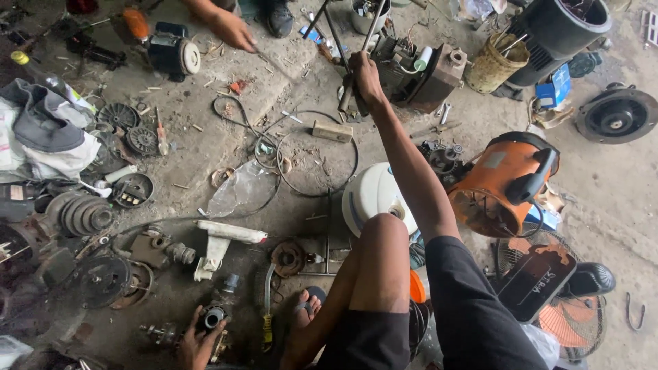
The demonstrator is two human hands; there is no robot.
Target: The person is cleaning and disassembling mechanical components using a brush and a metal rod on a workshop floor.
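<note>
Both hands belong to a person sitting on a dirty concrete floor (288, 89), seen from above. Reaching far forward, the right hand (365, 77) is wrapped in a fist around a thin metal rod (343, 58), one of a few dark rods standing together near the top middle of the view. Down at the bottom edge, the left hand (199, 342) cups its fingers around a small round motor part (214, 316) lying on the floor beside the person's bare foot (308, 308).

Largest things come first. An orange blower fan (504, 181) sits to the right of the outstretched arm, with a black drum-shaped housing (562, 31) well beyond it in the top right corner. A white dome-shaped cover (373, 195) rests just beside the bent knee. At the far left lies a heap of grey and white cloth (41, 130). Near the middle of the floor a black wire loop (317, 154) curls around a small wooden block (332, 131) (the block lies just below the gripped rod). A crumpled clear plastic bag (240, 192) lies left of the loop.

Another person's hand (233, 31) reaches in from the top edge, fingers loosely curled.
</note>
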